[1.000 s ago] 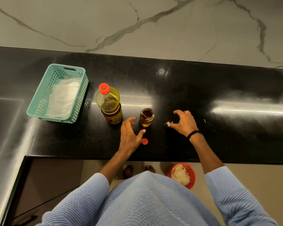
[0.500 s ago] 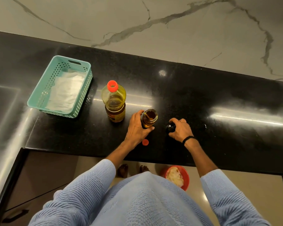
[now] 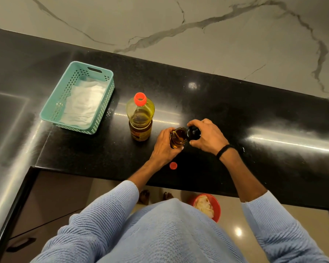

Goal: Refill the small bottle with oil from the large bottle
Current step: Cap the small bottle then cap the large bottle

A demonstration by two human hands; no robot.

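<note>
- The small bottle (image 3: 177,139) stands on the black counter (image 3: 235,103), close to its near edge and straight ahead of the person. Its long axis is roughly upright, and its open mouth faces up, with amber oil visible inside.
- The left hand (image 3: 164,148) wraps its fingers and thumb round the small bottle's body from the left and holds it steady.
- The right hand (image 3: 207,138) pinches a black cap (image 3: 193,132) in curled fingers. The cap sits just right of the bottle's mouth, level with the rim and touching it or very nearly so.
- The coming move depends on that offset. The cap looks to need a short shift to the left to centre over the mouth, and the right hand is the nearer one to do it.
- The large bottle (image 3: 140,120) stands upright just left of the left hand, with nobody touching it.
- A small red cap (image 3: 173,165) lies loose on the counter near the left wrist.
- A teal basket (image 3: 101,69) with a white cloth (image 3: 84,103) sits well to the left.
</note>
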